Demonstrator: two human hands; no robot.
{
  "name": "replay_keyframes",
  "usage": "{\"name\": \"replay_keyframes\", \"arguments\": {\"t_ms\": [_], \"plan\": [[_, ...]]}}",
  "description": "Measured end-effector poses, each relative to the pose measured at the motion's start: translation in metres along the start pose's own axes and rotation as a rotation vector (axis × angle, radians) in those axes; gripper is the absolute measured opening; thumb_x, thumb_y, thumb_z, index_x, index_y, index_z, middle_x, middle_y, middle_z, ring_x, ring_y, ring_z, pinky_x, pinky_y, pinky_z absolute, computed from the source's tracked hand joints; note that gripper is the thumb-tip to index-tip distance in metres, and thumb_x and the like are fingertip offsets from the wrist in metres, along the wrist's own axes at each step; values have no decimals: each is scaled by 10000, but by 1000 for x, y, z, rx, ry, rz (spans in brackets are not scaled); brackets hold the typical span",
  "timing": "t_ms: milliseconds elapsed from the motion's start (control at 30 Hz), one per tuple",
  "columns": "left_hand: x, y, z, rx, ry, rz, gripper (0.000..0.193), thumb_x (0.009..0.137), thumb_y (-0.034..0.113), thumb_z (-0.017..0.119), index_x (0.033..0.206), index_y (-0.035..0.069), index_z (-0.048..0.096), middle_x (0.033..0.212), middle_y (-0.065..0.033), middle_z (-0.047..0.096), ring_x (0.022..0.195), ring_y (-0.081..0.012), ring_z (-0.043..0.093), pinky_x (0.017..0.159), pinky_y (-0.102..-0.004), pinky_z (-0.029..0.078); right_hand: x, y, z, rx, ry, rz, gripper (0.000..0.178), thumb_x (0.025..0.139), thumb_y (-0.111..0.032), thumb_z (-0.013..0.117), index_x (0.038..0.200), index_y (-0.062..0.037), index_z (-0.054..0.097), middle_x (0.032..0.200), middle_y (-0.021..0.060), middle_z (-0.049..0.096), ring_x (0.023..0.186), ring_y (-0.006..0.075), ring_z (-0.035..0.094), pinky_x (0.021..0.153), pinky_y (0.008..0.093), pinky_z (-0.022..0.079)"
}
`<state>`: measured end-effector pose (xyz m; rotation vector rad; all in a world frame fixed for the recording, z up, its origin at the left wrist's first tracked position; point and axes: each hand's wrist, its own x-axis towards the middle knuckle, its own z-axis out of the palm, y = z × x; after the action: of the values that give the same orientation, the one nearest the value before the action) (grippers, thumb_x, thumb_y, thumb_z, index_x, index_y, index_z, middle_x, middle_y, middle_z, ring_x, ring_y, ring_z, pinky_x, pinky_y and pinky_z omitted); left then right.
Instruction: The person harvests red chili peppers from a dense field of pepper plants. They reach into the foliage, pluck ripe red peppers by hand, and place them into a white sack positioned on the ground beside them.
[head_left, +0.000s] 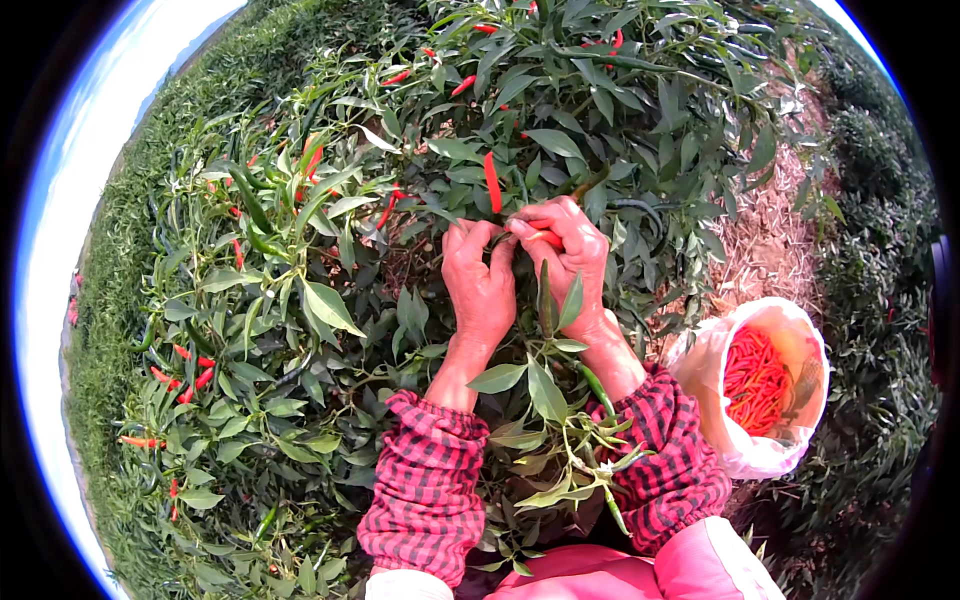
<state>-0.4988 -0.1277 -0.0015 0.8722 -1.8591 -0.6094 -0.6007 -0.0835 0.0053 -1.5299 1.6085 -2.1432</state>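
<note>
Both hands are together among the leaves of a chili pepper plant (pixel 545 390). My right hand (pixel 578 255) is closed, with a red chili pepper (pixel 548 238) showing between its fingers and thumb. Close on its left, my left hand (pixel 480 285) has its fingers drawn together in a pinch; what is between them is hidden. Just beyond the fingertips an upright red chili pepper (pixel 492 183) points away from me, its lower end right by both hands. I cannot tell which hand, if either, touches it.
At my right stands a bucket (pixel 690 365) lined with pale plastic, holding a heap of red chili peppers (pixel 757 383). Leafy branches with red and green peppers crowd the left and far side. A strip of straw-strewn soil (pixel 770 230) runs beyond the bucket.
</note>
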Motion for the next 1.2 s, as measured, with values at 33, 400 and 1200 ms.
{"name": "replay_keyframes", "arguments": {"t_ms": [33, 400, 1200], "plan": [[-2, 1, 5, -44, 26, -8, 89, 780, 32, 621, 820, -30, 572, 830, -139, 512, 810, -285, 506, 700, -372, 413, -2, 2, 0, -21, 22, -24, 95, 789, -70, 688, 869, -39, 647, 752, 103, 575, 658, 240, 595, 590, 325, 474], [6, 15, 3, -347, 111, -301, 157, 846, 80, 653, 975, 4, 603, 786, -28, 501, 627, -78, 486, 544, -246, 389, 15, -33, -9, 512, 3, 351, 213, 958, -145, 490, 1016, 24, 606, 798, 44, 583, 618, 81, 495, 588, 241, 420], [18, 23, -1, 201, 293, 60, 209, 748, -4, 631, 955, 17, 609, 896, -134, 602, 855, -304, 556, 828, -383, 406, 27, -26, -52, 518, 274, 381, 273, 965, -168, 519, 764, 14, 555, 757, 44, 582, 643, 93, 450, 647, 236, 399]]}}
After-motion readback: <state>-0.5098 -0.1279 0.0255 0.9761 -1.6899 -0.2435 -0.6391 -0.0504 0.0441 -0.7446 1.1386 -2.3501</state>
